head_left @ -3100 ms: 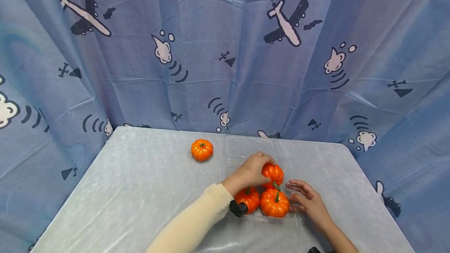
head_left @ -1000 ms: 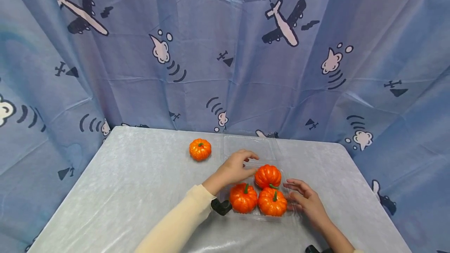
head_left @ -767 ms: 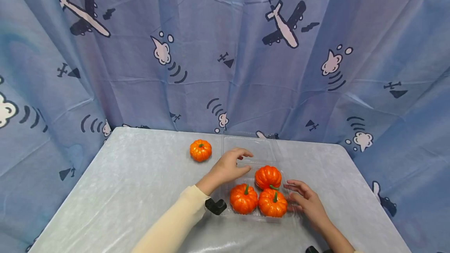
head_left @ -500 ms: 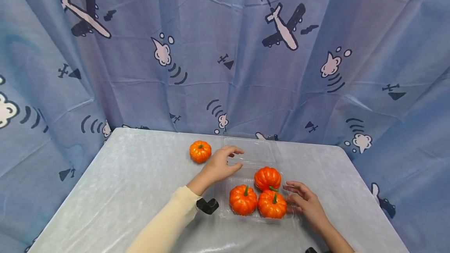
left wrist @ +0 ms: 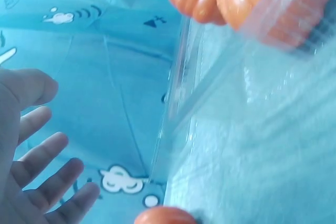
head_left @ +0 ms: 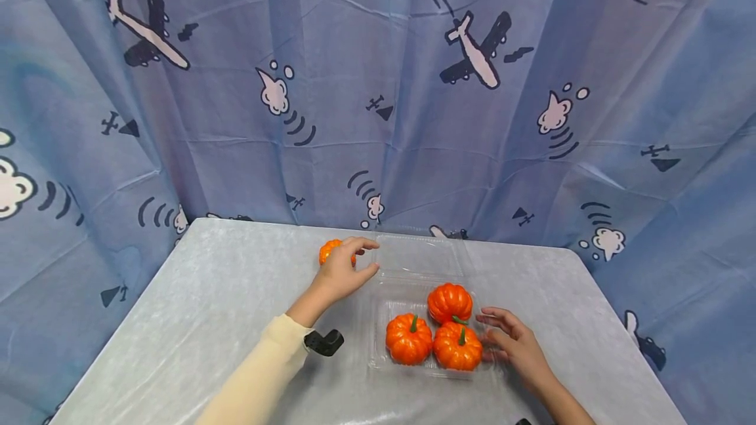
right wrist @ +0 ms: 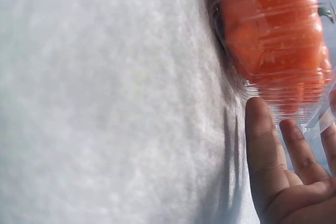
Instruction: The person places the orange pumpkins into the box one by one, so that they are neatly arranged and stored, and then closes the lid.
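A clear plastic clamshell box [head_left: 380, 307] holds three orange toy pumpkins: one at the front left [head_left: 409, 340], one at the front right [head_left: 458, 347], and one tipped on its side at the back [head_left: 449, 302]. Left of the box lies a lone orange pumpkin [head_left: 328, 250], partly hidden behind my left hand [head_left: 341, 273]. That hand hovers with fingers and thumb apart and nothing between them; the left wrist view shows its spread fingers [left wrist: 50, 182]. My right hand [head_left: 518, 345] is at the box's right wall, its loosely extended fingers [right wrist: 261, 145] against or very near the plastic.
The box's transparent lid [head_left: 419, 256] lies folded back toward the rear of the table. A pale cloth-like cover lies over the tabletop [head_left: 236, 300]. Behind the table's rear edge hangs a blue curtain [head_left: 331, 84] printed with airplanes.
My left hand has let go of the back pumpkin in the box and moved left to the lone pumpkin. My right hand has stayed at the box's right side.
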A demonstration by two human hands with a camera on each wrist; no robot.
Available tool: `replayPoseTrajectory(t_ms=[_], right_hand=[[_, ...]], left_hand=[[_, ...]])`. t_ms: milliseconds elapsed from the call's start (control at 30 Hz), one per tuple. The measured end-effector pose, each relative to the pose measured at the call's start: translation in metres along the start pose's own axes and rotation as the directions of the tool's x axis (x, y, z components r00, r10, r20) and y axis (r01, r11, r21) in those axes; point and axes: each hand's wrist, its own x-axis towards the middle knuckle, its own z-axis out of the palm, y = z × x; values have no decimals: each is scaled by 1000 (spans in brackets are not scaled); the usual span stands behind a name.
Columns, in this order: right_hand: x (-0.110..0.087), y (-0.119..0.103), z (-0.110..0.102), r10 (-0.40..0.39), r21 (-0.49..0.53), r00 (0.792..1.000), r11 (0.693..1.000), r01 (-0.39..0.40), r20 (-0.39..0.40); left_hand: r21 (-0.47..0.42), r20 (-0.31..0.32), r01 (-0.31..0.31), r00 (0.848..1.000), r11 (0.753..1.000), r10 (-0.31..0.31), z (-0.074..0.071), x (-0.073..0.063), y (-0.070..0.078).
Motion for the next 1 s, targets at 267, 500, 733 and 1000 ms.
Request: replayPoseTrajectory(t_ms=[267, 500, 733, 1000], right_hand=[[0, 1, -1, 0, -6, 1000, 1000, 0, 0], [0, 2, -1, 0, 1, 1000, 1000, 0, 3], [1, 2, -1, -1, 1, 1000, 1000, 1, 0], [0, 2, 0, -10, 8, 1000, 1000, 10, -5]], left_hand=[[8, -96, 49, 994, 999, -48, -16, 0, -14], [19, -123, 92, 988, 996, -89, -24, -6, -26], [-20, -149, 193, 970, 981, -193, -22, -10, -36], [-135, -188, 357, 907, 924, -377, -18, -9, -53]])
